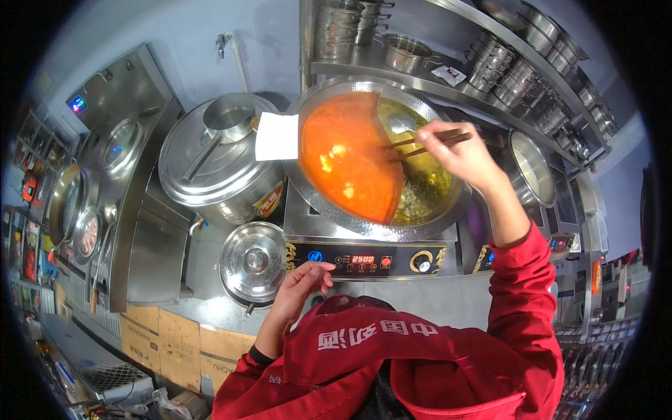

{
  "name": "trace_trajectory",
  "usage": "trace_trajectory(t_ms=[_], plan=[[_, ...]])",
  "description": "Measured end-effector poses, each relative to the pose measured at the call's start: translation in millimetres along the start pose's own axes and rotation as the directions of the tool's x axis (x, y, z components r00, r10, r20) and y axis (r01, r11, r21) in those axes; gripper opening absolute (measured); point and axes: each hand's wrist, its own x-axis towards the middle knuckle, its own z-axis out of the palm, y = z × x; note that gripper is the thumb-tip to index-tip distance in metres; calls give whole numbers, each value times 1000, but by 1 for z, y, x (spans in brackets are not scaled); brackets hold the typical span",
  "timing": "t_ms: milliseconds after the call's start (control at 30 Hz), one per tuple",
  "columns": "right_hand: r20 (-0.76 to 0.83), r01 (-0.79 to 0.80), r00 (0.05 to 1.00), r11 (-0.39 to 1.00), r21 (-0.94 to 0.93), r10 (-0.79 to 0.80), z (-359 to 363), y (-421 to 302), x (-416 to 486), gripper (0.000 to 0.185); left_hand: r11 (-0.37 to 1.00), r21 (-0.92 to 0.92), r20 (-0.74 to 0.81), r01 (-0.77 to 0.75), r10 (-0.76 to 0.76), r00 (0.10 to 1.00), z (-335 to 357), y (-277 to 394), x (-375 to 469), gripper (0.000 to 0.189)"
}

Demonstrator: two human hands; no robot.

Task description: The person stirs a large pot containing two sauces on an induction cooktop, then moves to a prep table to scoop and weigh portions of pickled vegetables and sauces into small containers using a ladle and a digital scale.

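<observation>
A large hammered-metal hotpot (362, 234) with a divider stands before me. Orange-red broth (341, 163) fills its left compartment, with pale yellow lumps showing at the surface. Yellow-green broth (428, 184) with bits in it lies in the right one. My right hand (459, 149) grips dark chopsticks (415, 152) above the pot, their tips around the divider. Just left of that hand, a metal ladle's bowl (401, 123) rests in the yellow-green side. My left hand (307, 281) holds nothing; its fingers are loosely bent, close to the induction cooker's control panel (362, 261).
A lidded stockpot (173, 152) carrying a saucepan (229, 118) stands left of the hotpot. Below it is a smaller lidded pot (255, 262). White paper (276, 136) overlaps the hotpot's left rim. An uncovered pot (530, 168) sits at right; steel shelves (362, 67) hold stacked pots behind.
</observation>
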Motion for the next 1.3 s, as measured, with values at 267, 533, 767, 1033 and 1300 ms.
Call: trace_trajectory(t_ms=[267,533,767,1033,1300], plan=[[-99,-41,993,983,177,59,65,43,16,21,1000,16,-19,-6,6,1000,-1,2,-3,29],[-5,-144,987,906,398,159,25,15,5,26,1000,0,-29,-8,8,1000,-1,3,-2,29],[193,-128,980,879,460,41,-8,-11,-21,28,1000,4,-13,5,-5,1000,3,2,3,28],[101,16,994,973,231,-40,25,26,0,26,1000,-2,-30,15,-15,999,4,0,1,28],[-55,92,995,990,107,-86,36,44,42,26,1000,0,-85,14,-14,996,-2,-1,-9,29]])
